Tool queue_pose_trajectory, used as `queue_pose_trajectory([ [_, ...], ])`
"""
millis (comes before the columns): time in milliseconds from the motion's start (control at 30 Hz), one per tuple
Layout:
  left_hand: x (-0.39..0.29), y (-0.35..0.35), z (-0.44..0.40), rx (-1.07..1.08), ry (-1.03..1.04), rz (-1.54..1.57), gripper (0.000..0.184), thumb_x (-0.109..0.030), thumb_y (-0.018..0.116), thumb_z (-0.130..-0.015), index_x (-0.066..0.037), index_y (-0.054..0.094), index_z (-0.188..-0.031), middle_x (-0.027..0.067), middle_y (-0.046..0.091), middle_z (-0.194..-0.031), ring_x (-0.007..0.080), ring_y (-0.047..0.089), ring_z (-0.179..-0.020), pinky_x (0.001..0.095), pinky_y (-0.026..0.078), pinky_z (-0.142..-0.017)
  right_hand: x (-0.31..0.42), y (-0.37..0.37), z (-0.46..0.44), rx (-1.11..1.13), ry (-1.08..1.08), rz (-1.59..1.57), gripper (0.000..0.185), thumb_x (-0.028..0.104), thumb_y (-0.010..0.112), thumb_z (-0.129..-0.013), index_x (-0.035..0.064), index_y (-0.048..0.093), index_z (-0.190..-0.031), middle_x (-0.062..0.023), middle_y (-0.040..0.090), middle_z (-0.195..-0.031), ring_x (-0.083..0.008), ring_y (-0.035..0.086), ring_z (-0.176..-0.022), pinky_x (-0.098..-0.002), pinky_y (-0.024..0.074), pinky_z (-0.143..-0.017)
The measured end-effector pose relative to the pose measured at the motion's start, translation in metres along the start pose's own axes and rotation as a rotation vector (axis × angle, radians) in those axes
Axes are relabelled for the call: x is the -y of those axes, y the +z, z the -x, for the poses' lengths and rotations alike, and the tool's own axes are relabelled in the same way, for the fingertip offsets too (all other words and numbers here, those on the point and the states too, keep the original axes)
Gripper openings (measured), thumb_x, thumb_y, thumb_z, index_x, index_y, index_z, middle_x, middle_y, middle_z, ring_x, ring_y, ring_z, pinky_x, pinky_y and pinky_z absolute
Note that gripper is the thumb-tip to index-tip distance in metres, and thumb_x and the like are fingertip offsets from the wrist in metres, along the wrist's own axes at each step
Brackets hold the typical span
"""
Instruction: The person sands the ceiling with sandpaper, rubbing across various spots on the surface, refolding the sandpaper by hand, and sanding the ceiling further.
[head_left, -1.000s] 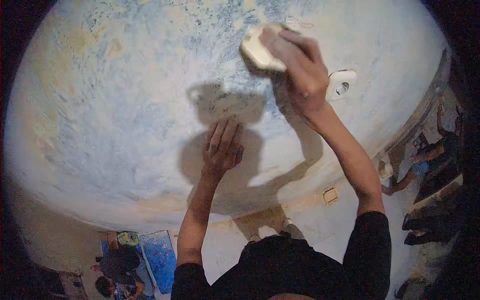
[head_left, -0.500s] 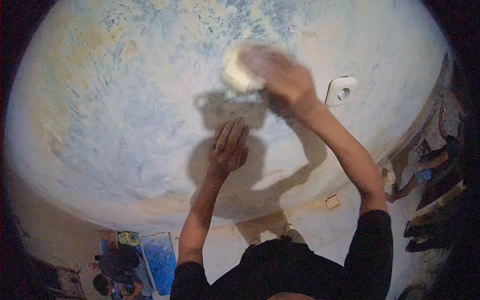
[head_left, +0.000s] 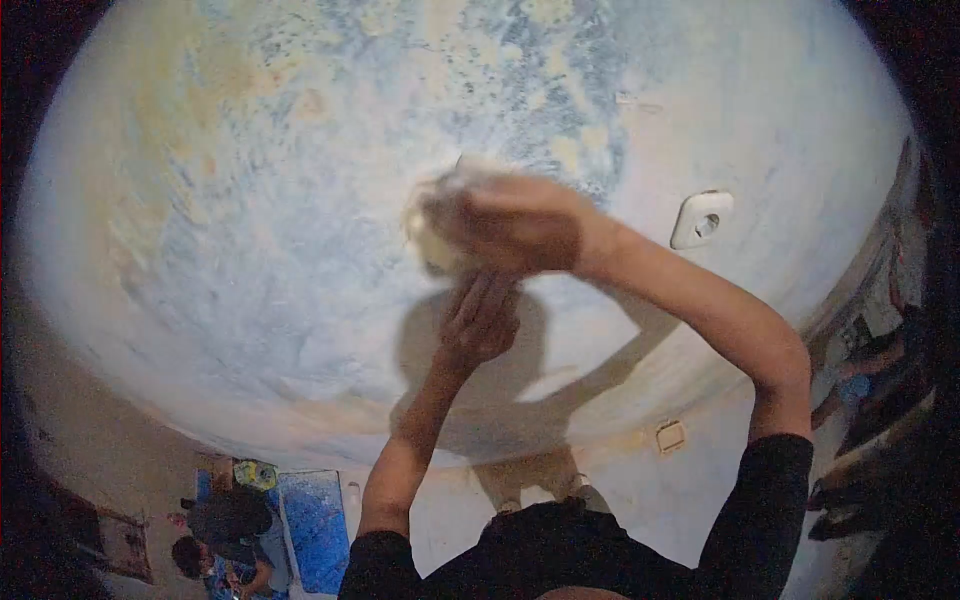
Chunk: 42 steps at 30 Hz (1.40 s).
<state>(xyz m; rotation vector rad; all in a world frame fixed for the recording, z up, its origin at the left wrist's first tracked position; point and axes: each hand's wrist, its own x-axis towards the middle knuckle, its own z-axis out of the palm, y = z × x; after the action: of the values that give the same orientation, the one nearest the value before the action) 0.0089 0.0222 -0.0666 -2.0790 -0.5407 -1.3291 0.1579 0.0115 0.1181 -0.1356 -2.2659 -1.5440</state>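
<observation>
A pale wall (head_left: 280, 270), blotched with blue and yellow, fills most of the view. My right hand (head_left: 520, 215), smeared by motion, is closed on a cream-coloured, rounded pad (head_left: 428, 240) against the wall. The pad looks sponge-like, but its exact kind is unclear and the hand covers much of it. Just below, my left hand (head_left: 482, 320) rests on the wall with its fingers stretched upward, holding nothing visible. Its fingertips lie close under the right hand; whether they touch it I cannot tell.
A white wall socket (head_left: 703, 220) sits to the right of my right hand. Lower down is a small cream wall fitting (head_left: 670, 436). At the lower left, a person (head_left: 230, 530) is beside a blue panel (head_left: 315, 530). Dark, indistinct items line the right edge.
My right hand has swept down and left with the pad, coming close to my left hand. The view has shifted slightly; my left hand keeps its place low on the wall.
</observation>
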Motion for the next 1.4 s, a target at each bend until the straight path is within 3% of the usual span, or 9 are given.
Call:
queue_pose_trajectory([
  [67, 0.001, 0.000, -0.001, 0.025, -0.029, -0.002, 0.034, -0.018, 0.049, -0.087, -0.003, 0.063, -0.113, 0.0124, 0.056, -0.125, 0.0300, 0.048, -0.122, 0.0478, 0.039, -0.105, -0.029, -0.008, -0.006, -0.204, 0.518, -0.115, 0.044, 0.011, 0.063, -0.074, 0.0031, 0.059, -0.118, -0.0132, 0.060, -0.119, -0.0276, 0.057, -0.111, -0.0338, 0.0493, -0.092],
  [200, 0.002, 0.004, 0.007, -0.067, 0.025, -0.008, 0.032, -0.018, 0.050, -0.087, -0.003, 0.062, -0.112, 0.0117, 0.056, -0.125, 0.0291, 0.049, -0.121, 0.0460, 0.039, -0.105, 0.012, 0.025, 0.015, -0.055, 0.564, -0.468, 0.040, 0.014, 0.066, -0.074, 0.0062, 0.061, -0.113, -0.0087, 0.063, -0.116, -0.0293, 0.059, -0.107, -0.0374, 0.0515, -0.087],
  [533, 0.000, -0.001, -0.008, 0.054, -0.021, 0.032, 0.034, -0.014, 0.048, -0.087, -0.003, 0.058, -0.117, 0.0117, 0.056, -0.125, 0.0272, 0.050, -0.119, 0.0431, 0.037, -0.107, -0.023, -0.028, 0.023, 0.069, 0.086, -0.113, 0.043, 0.007, 0.069, -0.065, 0.0034, 0.063, -0.107, -0.0115, 0.064, -0.108, -0.0288, 0.062, -0.100, -0.0363, 0.0554, -0.078],
  [633, 0.000, -0.004, -0.009, 0.017, -0.012, 0.013, 0.033, -0.014, 0.048, -0.087, -0.003, 0.059, -0.116, 0.0116, 0.057, -0.124, 0.0273, 0.051, -0.118, 0.0433, 0.038, -0.106, -0.067, -0.030, 0.015, -0.602, 0.827, -0.278, 0.040, 0.008, 0.064, -0.072, 0.0068, 0.062, -0.111, -0.0127, 0.063, -0.106, -0.0292, 0.062, -0.101, -0.0366, 0.0541, -0.083],
  [800, 0.002, -0.003, -0.007, -0.029, 0.026, 0.001, 0.032, -0.014, 0.047, -0.087, -0.003, 0.061, -0.113, 0.0120, 0.057, -0.124, 0.0274, 0.050, -0.120, 0.0433, 0.040, -0.105, -0.027, -0.026, 0.017, 0.010, 0.132, -0.139, 0.040, 0.009, 0.065, -0.074, 0.0061, 0.060, -0.113, -0.0111, 0.064, -0.106, -0.0258, 0.064, -0.098, -0.0354, 0.0539, -0.083],
  [933, 0.004, -0.007, -0.008, -0.029, 0.024, -0.015, 0.031, -0.015, 0.048, -0.088, -0.003, 0.062, -0.113, 0.0133, 0.056, -0.123, 0.0296, 0.049, -0.121, 0.0442, 0.040, -0.104, -0.087, -0.059, -0.003, -0.469, 0.806, -0.027, 0.037, 0.010, 0.068, -0.073, 0.0038, 0.062, -0.110, -0.0097, 0.068, -0.101, -0.0250, 0.065, -0.097, -0.0335, 0.0542, -0.083],
  [1067, -0.001, -0.002, 0.001, -0.012, 0.011, 0.020, 0.031, -0.016, 0.048, -0.088, -0.002, 0.062, -0.112, 0.0136, 0.057, -0.122, 0.0312, 0.048, -0.121, 0.0458, 0.041, -0.104, -0.057, -0.040, 0.011, -0.056, 0.100, 0.090, 0.035, 0.011, 0.066, -0.073, 0.0054, 0.064, -0.108, -0.0095, 0.068, -0.101, -0.0276, 0.065, -0.097, -0.0332, 0.0553, -0.081],
  [1200, -0.003, -0.002, -0.001, -0.048, 0.018, 0.040, 0.032, -0.017, 0.048, -0.088, -0.002, 0.062, -0.113, 0.0136, 0.056, -0.123, 0.0308, 0.048, -0.122, 0.0463, 0.040, -0.104, -0.097, -0.060, 0.006, -0.255, 0.787, 0.158, 0.029, 0.004, 0.068, -0.073, 0.0071, 0.066, -0.102, -0.0090, 0.067, -0.108, -0.0235, 0.063, -0.102, -0.0320, 0.0547, -0.083],
  [1400, -0.002, -0.002, 0.001, 0.010, 0.013, -0.017, 0.033, -0.016, 0.045, -0.088, -0.003, 0.062, -0.113, 0.0137, 0.056, -0.123, 0.0305, 0.048, -0.121, 0.0456, 0.041, -0.104, -0.100, -0.043, 0.022, -0.255, 0.277, 0.099, 0.034, 0.009, 0.066, -0.074, 0.0081, 0.065, -0.108, -0.0098, 0.067, -0.101, -0.0252, 0.067, -0.089, -0.0330, 0.0570, -0.074],
])
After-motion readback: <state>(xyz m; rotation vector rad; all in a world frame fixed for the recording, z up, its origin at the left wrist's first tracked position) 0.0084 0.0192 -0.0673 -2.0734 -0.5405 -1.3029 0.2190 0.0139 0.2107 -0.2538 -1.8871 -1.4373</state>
